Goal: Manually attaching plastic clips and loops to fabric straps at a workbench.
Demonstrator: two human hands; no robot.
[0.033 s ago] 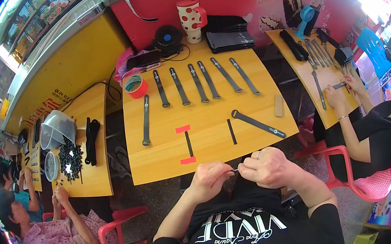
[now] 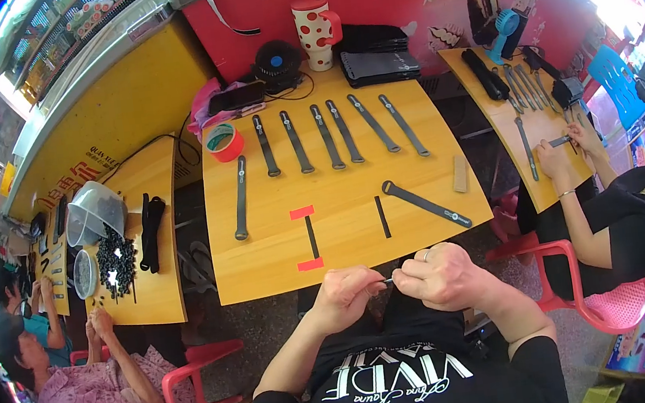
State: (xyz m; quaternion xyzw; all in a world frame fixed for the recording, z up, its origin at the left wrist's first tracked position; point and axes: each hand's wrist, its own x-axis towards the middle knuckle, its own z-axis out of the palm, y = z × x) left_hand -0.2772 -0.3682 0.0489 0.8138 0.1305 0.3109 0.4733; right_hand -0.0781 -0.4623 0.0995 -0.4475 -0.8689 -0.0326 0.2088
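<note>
My left hand (image 2: 349, 292) and my right hand (image 2: 438, 277) are close together off the table's near edge. Both are closed in a pinch. Between them shows a short bit of a thin dark strip (image 2: 387, 281); my fingers cover the rest. A grey strap (image 2: 428, 205) with a rounded loop end lies slanted on the table just beyond my right hand. Left of it is a narrow black strip (image 2: 383, 218). Another black strip (image 2: 311, 237) lies upright between a red tape piece (image 2: 301, 213) and a second red tape piece (image 2: 311, 265).
Several grey straps (image 2: 323, 138) lie in a row across the wooden table (image 2: 267, 275). A red tape roll (image 2: 223, 143), phone, black fan, spotted tumbler (image 2: 314, 31) and dark stack (image 2: 379, 66) stand behind. Co-workers sit at side tables left and right, on red chairs (image 2: 592, 294).
</note>
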